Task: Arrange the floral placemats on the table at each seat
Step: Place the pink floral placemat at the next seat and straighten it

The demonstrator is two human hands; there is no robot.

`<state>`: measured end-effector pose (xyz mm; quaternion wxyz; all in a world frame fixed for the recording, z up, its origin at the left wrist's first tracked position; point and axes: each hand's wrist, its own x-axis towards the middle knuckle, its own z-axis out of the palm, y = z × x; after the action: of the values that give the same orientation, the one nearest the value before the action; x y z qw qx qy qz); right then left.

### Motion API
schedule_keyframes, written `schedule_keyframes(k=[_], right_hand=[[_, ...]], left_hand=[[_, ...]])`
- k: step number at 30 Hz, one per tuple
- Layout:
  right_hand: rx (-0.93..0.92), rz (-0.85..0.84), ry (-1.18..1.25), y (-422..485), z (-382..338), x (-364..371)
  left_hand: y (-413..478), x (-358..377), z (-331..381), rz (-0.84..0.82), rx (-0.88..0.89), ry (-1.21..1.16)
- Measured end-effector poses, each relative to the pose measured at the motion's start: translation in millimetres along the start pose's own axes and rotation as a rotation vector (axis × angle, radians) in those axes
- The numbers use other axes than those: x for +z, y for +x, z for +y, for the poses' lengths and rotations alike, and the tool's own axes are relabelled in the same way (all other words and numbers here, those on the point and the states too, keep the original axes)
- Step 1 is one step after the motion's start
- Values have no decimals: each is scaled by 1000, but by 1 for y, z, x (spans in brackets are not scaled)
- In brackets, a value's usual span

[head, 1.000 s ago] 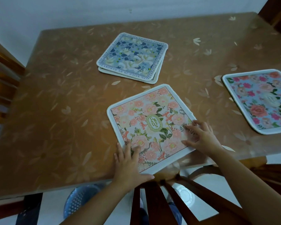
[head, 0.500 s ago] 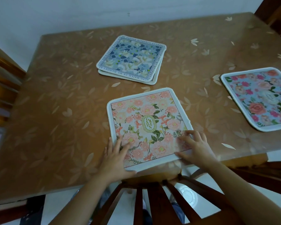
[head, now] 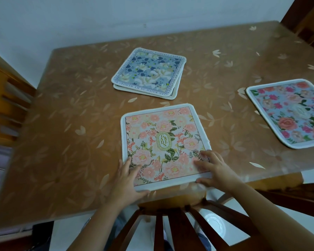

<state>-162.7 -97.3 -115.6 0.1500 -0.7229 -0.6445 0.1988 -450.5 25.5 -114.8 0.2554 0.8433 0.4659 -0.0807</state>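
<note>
A pink floral placemat (head: 163, 140) with a green oval label lies flat at the near edge of the brown table (head: 65, 134), squared to that edge. My left hand (head: 126, 180) rests on its near left corner, fingers spread. My right hand (head: 213, 168) presses its near right corner, thumb at the mat's edge. A small stack of blue floral placemats (head: 149, 72) sits further back near the middle. A blue placemat with red roses (head: 290, 113) lies at the right side, partly cut off by the frame.
A dark wooden chair back (head: 172, 225) stands right below my hands against the table's near edge. Another wooden chair (head: 5, 105) stands at the left side and one (head: 308, 24) at the far right corner. A white wall runs behind the table.
The pink placemat has turned from a tilted position to sit square with the near table edge. Both hands stayed on its near corners and shifted with it.
</note>
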Motion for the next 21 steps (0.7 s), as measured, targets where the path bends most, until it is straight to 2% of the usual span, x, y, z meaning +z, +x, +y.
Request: schedule_keyframes(k=[7, 13, 21], right_hand=[[-7, 44, 0, 12, -1, -3], [-14, 41, -37, 12, 0, -2], [-65, 57, -62, 12, -1, -1]], left_hand=[[6, 3, -1, 53, 43, -76], [11, 6, -5, 69, 113, -34], [13, 10, -3, 197, 227, -33]])
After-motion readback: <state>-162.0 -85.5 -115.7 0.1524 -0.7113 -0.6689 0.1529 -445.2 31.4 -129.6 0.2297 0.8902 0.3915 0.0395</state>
